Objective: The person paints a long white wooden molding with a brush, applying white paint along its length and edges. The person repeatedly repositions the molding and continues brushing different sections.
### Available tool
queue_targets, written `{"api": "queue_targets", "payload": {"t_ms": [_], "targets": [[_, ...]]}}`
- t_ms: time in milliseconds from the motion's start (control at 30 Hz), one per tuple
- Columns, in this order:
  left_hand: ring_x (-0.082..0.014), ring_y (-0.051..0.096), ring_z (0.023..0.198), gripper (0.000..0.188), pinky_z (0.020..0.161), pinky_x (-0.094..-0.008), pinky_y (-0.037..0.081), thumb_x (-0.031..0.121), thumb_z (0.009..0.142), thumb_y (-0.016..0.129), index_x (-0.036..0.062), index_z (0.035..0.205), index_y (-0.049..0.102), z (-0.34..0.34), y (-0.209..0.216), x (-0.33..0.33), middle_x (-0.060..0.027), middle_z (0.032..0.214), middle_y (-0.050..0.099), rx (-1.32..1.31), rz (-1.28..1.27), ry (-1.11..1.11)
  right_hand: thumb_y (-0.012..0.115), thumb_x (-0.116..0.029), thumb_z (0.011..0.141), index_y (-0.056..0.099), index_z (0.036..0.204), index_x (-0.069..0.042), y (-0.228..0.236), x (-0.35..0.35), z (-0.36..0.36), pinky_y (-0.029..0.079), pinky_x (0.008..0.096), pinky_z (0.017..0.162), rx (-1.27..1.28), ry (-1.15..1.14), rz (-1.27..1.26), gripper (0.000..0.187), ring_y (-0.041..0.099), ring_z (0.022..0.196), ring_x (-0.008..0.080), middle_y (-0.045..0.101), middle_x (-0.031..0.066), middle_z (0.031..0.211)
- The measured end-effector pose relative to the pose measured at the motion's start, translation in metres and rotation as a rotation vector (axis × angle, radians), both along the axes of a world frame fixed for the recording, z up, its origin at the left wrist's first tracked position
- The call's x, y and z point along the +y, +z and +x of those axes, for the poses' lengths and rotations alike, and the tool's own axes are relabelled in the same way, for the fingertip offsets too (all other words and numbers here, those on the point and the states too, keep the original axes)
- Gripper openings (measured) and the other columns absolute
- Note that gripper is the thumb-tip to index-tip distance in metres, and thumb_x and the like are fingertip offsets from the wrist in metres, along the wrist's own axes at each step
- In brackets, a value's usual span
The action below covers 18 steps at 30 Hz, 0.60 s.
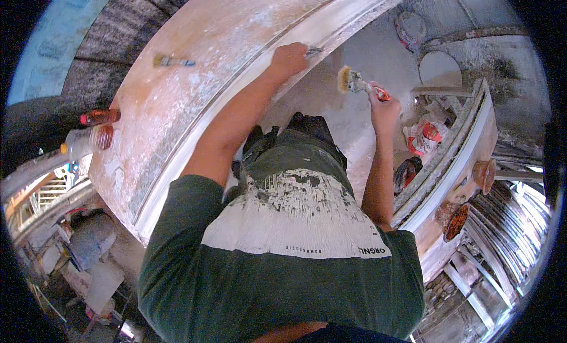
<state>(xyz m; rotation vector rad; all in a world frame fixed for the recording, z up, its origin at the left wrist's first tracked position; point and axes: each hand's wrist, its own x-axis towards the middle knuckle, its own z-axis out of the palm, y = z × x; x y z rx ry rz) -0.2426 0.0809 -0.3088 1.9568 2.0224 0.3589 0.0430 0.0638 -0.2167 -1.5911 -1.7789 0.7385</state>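
My right hand [387,111] is closed around the red handle of a paintbrush [356,82]. Its pale, yellowish bristles point up and left over the floor. My left hand [289,61] is at the white rim [236,92] of a large table. Its fingers are curled, and a small greyish thing [314,50] shows at the fingertips; I cannot make out what it is. The tabletop [207,30] is mottled pinkish-brown and grey. Farther left on it lies another brush [171,61] with tan bristles and a bluish handle end.
A bottle with dark red content [100,117] and a clear bottle [88,141] lie at the table's left edge. To my right stands a second bench [455,160] with a white edge. A red and white bag [425,136] lies beside it. A round pale disc [440,69] is farther back.
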Motion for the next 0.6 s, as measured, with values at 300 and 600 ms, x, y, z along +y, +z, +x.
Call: {"api": "queue_targets", "payload": {"t_ms": [300,600], "targets": [[-0.036,0.064,0.092,0.031,0.072,-0.0484,0.052,0.027,0.084,0.061,0.0127,0.111,0.058,-0.042,0.028,-0.146,-0.0134,0.111,0.061,-0.103,-0.343,0.056,0.069,-0.011,0.085,0.072,0.098,0.0,-0.039,0.039,0.065,0.048,0.0237,0.063,0.157,-0.208,-0.275,0.018,0.059,0.066,0.0069,0.067,0.0024,0.076],[-0.0381,0.065,0.091,0.027,0.076,-0.0502,0.052,0.024,0.08,0.059,0.0027,0.097,0.061,0.044,-0.005,0.16,-0.0208,0.1,0.064,-0.158,-0.035,-0.026,0.073,-0.015,0.082,0.072,0.093,-0.001,-0.008,0.08,0.026,0.047,0.0269,0.06,-0.046,-0.111,-0.221,0.018,0.056,0.063,0.0071,0.067,0.002,0.07]]}}
